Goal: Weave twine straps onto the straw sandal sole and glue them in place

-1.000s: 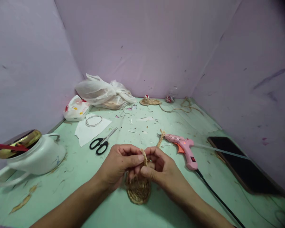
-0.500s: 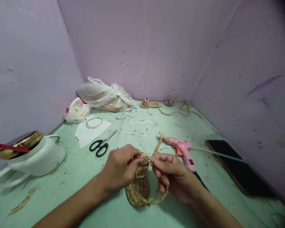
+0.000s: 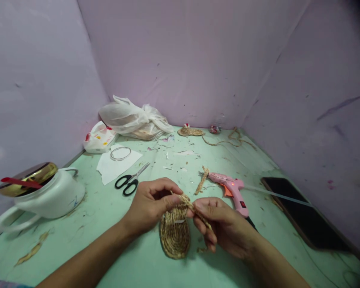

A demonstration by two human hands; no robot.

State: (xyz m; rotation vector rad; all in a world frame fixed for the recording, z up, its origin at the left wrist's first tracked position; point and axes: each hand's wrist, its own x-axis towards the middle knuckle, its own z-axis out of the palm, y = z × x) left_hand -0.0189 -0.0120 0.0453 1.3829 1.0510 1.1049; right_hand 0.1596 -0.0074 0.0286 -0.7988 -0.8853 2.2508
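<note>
Toward the near side of the green table (image 3: pixel 132 264), midway between its left and right edges, a coiled straw sole (image 3: pixel 174 239) is between the person's hands, a small white strip (image 3: pixel 179 221) across its middle. The left hand (image 3: pixel 156 201) has thumb and forefinger closed on the sole's far end, where a braided straw cord (image 3: pixel 204 221) meets it. The right hand (image 3: pixel 219 218) pinches that cord between thumb and forefinger, its other fingers loosely curled and the tail of the cord trailing below them. Just beyond the right hand lie a short braid (image 3: pixel 201 184) and a pink glue gun (image 3: pixel 232 188), its nozzle by the braid and its glue stick (image 3: pixel 276 193) reaching over a dark phone (image 3: pixel 300 212) near the right edge. Past the left hand are black-handled scissors (image 3: pixel 132 179) and a sheet of white paper (image 3: pixel 106 168); a white pot (image 3: pixel 58 200) stands by the left edge. Along the back edge sit a tied plastic bag (image 3: pixel 135 118), another straw sole (image 3: pixel 192 131) topped with a red-and-white cluster, and a clear container (image 3: pixel 215 129).
</note>
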